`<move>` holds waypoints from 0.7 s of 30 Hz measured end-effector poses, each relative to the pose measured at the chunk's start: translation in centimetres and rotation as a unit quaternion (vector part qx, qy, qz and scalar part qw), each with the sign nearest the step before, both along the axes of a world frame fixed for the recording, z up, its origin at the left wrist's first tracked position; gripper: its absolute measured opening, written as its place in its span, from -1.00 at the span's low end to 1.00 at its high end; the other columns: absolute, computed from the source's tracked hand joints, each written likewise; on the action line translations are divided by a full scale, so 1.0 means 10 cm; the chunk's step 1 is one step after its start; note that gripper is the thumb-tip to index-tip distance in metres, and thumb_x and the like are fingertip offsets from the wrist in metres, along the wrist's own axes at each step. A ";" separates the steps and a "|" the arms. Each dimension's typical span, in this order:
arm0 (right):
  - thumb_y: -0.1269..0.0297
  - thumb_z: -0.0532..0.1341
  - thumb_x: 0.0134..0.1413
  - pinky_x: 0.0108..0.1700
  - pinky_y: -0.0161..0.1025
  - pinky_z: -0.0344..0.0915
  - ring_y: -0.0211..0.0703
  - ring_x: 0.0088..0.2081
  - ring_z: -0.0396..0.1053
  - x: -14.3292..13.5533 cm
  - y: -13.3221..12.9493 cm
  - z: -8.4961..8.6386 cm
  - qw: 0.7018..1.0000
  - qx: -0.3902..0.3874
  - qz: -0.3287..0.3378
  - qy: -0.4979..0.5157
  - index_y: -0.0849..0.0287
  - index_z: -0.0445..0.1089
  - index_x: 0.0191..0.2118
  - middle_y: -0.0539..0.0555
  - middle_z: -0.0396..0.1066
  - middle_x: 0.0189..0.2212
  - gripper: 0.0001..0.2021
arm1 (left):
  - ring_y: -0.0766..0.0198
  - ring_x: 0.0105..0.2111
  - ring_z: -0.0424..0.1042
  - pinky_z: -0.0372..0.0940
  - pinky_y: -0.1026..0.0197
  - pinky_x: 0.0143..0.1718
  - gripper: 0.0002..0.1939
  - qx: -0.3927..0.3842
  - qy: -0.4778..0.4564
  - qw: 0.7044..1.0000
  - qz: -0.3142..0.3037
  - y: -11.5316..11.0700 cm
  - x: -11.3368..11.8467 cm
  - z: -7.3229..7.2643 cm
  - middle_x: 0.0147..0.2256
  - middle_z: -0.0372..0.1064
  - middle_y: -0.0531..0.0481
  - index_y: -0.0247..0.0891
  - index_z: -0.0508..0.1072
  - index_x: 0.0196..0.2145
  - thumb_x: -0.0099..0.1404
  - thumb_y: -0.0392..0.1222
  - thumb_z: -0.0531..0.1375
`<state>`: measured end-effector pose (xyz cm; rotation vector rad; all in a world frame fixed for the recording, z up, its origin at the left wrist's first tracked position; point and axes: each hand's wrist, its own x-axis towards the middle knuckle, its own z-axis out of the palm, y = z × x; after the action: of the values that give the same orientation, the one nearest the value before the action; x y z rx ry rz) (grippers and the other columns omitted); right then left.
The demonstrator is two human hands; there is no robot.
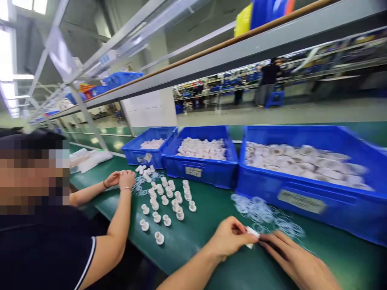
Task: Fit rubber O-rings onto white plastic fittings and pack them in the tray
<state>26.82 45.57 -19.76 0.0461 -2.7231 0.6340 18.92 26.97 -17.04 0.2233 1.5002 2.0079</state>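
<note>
My left hand [228, 237] pinches a small white plastic part [251, 233] just above the green table [205, 257]. My right hand [298, 262] lies beside it, fingertips touching the same part. Just beyond my hands lies a loose pile of clear thin rings [266, 213]. Several small white cup-shaped parts [166, 199] stand upright in rows to the left of my hands.
Three blue bins [205, 169] filled with white parts line the back of the table, the largest [317, 201] at right. A co-worker in a dark shirt sits at left, both hands [121, 179] on the table by more rings. A shelf frame runs overhead.
</note>
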 end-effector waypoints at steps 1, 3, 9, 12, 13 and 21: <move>-0.12 -0.05 0.33 -0.50 -0.31 0.34 -0.18 -0.38 0.48 0.03 -0.02 0.05 1.000 -0.001 0.006 -0.028 -0.12 0.46 -0.20 -0.02 0.42 -0.30 -0.61 | 0.40 -0.44 0.33 0.19 0.27 -0.31 -0.26 0.004 0.010 1.000 0.001 -0.02 0.00 0.01 -0.46 0.36 0.08 -0.27 0.31 -0.42 -0.40 0.25 0.52; -0.01 -0.07 0.35 -0.46 -0.27 0.32 -0.15 -0.35 0.48 0.04 -0.09 0.15 0.998 -0.002 0.005 -0.060 -0.08 0.43 -0.23 -0.02 0.41 -0.29 -0.64 | 0.38 -0.40 0.36 0.22 0.26 -0.28 -0.27 0.004 0.024 1.000 -0.008 -0.05 -0.01 0.03 -0.40 0.36 0.07 -0.29 0.36 -0.30 -0.31 0.20 0.53; 0.05 -0.13 0.37 -0.41 -0.22 0.23 -0.13 -0.38 0.42 0.06 -0.16 0.26 0.998 -0.024 -0.028 -0.060 0.01 0.34 -0.24 0.01 0.39 -0.32 -0.65 | 0.31 -0.33 0.42 0.28 0.18 -0.16 -0.39 0.009 0.069 0.995 -0.069 -0.06 -0.01 0.06 -0.30 0.40 -0.04 -0.36 0.48 -0.15 -0.01 0.14 0.45; -0.01 -0.12 0.38 -0.39 -0.21 0.22 -0.12 -0.39 0.40 0.08 -0.14 0.26 0.996 -0.051 -0.037 -0.058 0.01 0.33 -0.22 0.01 0.38 -0.32 -0.64 | 0.31 -0.34 0.42 0.29 0.18 -0.16 -0.44 0.015 0.072 0.994 -0.083 -0.07 -0.01 0.10 -0.30 0.41 -0.06 -0.36 0.50 -0.14 0.05 0.12 0.42; -0.01 -0.11 0.38 -0.38 -0.21 0.22 -0.12 -0.39 0.40 0.08 -0.14 0.26 0.996 -0.055 -0.035 -0.058 0.01 0.33 -0.22 0.01 0.38 -0.32 -0.65 | 0.31 -0.34 0.42 0.29 0.18 -0.16 -0.44 0.014 0.073 0.994 -0.083 -0.08 -0.01 0.12 -0.30 0.42 -0.06 -0.36 0.50 -0.13 0.05 0.11 0.42; 0.05 -0.04 0.40 -0.37 -0.22 0.22 -0.13 -0.37 0.39 0.08 -0.21 0.27 0.997 -0.050 0.020 -0.053 -0.05 0.38 -0.10 0.01 0.38 -0.26 -0.73 | 0.31 -0.33 0.41 0.31 0.20 -0.17 -0.45 0.018 0.081 0.996 -0.036 -0.11 -0.07 0.17 -0.26 0.45 -0.09 -0.36 0.48 -0.12 0.09 0.12 0.40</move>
<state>27.64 43.52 -17.09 0.0431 -2.7927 0.8059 18.26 25.91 -15.36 0.4585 1.5320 2.0001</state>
